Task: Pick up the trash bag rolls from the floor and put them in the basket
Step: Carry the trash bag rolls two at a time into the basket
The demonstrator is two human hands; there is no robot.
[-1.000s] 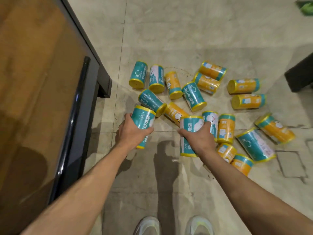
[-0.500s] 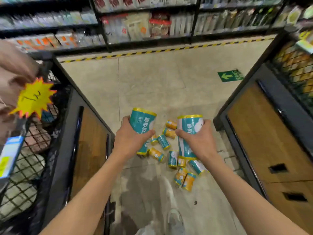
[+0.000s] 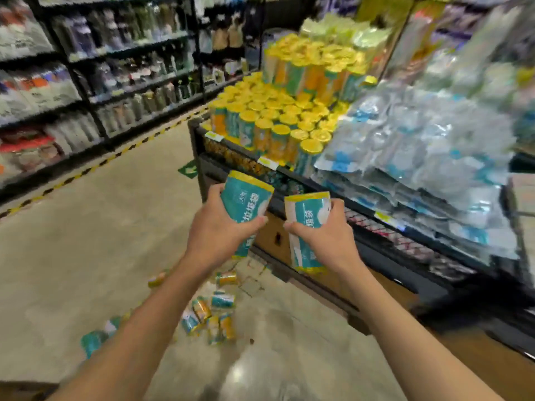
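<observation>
My left hand (image 3: 215, 227) and right hand (image 3: 324, 238) each have fingers clamped round one teal trash bag roll (image 3: 246, 204), carried in the air near the wire basket (image 3: 231, 157). That basket already holds many upright rolls. Plenty of rolls on the floor (image 3: 208, 314) remain, so most work is left.

A single head-worn camera looks forward and down from standing height. The floor (image 3: 86, 241) lies near left, the basket (image 3: 231, 157) far right. Both forearms enter from the near edge.
</observation>
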